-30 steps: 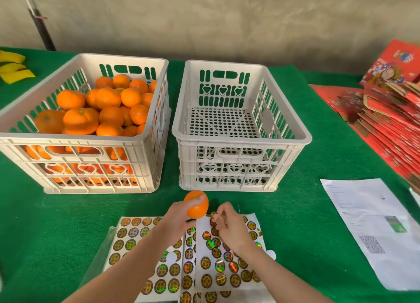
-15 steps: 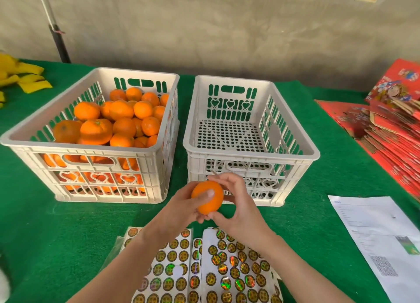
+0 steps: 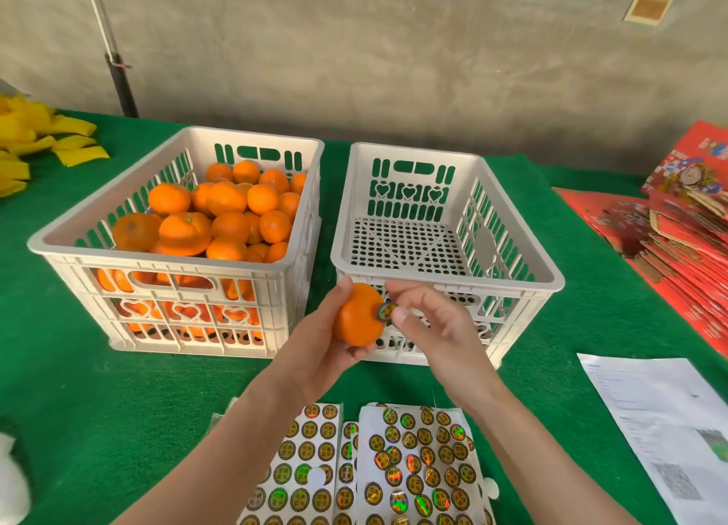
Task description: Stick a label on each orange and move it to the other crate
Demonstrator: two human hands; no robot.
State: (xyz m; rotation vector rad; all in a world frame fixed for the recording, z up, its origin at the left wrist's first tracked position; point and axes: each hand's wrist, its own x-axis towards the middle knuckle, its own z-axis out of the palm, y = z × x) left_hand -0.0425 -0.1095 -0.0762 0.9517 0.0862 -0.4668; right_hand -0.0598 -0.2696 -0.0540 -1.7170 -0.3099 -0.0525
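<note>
Two white crates (image 3: 157,263) (image 3: 492,284); one orange (image 3: 356,315) gripped in the left hand (image 3: 311,351), one label (image 3: 386,311) pinched by the right hand (image 3: 441,327).

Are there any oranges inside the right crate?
No, the right crate shows only its bare holed floor, while the oranges sit in the left crate.

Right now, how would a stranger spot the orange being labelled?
Find the empty right crate on the green cloth. In front of its near wall, the left hand holds one orange. Unlike those piled in the left crate, it has a shiny round sticker at its side, pinched by the right hand.
</note>
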